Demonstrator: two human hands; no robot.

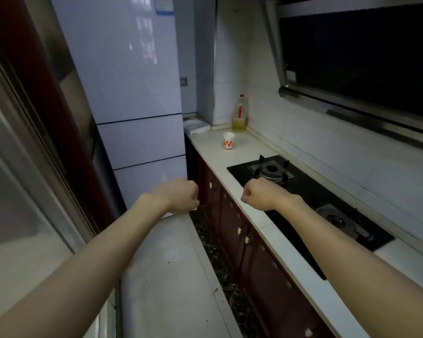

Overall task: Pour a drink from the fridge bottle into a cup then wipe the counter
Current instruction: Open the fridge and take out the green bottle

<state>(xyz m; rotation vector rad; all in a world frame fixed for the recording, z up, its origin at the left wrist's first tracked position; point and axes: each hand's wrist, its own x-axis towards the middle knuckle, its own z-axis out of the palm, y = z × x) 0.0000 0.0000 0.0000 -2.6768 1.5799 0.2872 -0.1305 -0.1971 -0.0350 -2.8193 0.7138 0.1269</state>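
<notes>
Hovering ahead, left hand [178, 196] and right hand [259, 193] were balled into fists, fingers curled tight around nothing, white paper cup with red-orange logo [228, 140] stood upright on the pale stone desk [214, 156] at 12 o'clock, tall glossy pale-blue fridge [137, 93] stood closed at 11 o'clock

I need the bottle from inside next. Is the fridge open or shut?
Shut: the tall pale glossy fridge shows all door panels flush, with only thin dark seams between them.
</notes>
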